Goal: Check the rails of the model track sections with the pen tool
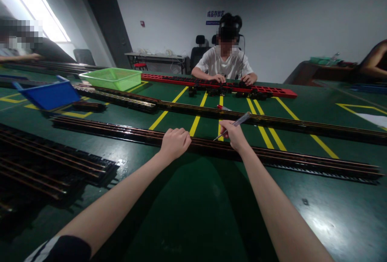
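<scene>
A long black track strip (290,158) with copper-coloured rails lies across the table in front of me. My left hand (175,143) is closed over this strip, fingers curled round its far side. Just to the right, my right hand (232,134) grips a slim screwdriver (242,119) with a clear handle. Its thin shaft slants down to the left, and the tip is at the strip; whether it touches cannot be made out. Behind my right hand lies a small red-and-white object (223,108).
A second track strip (272,123) runs behind the first. More strips (60,163) lie at left, near a blue tray (50,94) and a green basket (113,80). Opposite, a person (225,62) handles black parts on a red frame (281,92). Yellow lines mark the green table (193,209).
</scene>
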The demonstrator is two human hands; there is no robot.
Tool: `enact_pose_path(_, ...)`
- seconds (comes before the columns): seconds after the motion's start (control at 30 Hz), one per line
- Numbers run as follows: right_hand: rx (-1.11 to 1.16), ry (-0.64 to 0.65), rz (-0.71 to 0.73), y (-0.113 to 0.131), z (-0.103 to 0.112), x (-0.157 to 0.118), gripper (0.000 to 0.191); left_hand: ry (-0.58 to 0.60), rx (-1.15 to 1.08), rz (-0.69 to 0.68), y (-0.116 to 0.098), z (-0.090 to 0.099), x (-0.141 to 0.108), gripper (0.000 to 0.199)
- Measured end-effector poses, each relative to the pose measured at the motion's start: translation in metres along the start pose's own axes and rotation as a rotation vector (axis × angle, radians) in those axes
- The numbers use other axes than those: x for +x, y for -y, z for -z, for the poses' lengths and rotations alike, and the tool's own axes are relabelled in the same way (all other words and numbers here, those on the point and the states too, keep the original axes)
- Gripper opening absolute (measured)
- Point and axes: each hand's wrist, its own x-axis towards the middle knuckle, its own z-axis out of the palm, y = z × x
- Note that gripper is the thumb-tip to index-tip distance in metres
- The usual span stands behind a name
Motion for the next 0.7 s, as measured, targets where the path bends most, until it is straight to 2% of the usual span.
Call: enact_pose_path(0.7, 0.018, 0.016, -0.006, 0.0007, 0.0001, -0.0005, 0.034, 0.005, -0.043, 0.005, 0.0009, 0.0001, -0.0003, 0.038)
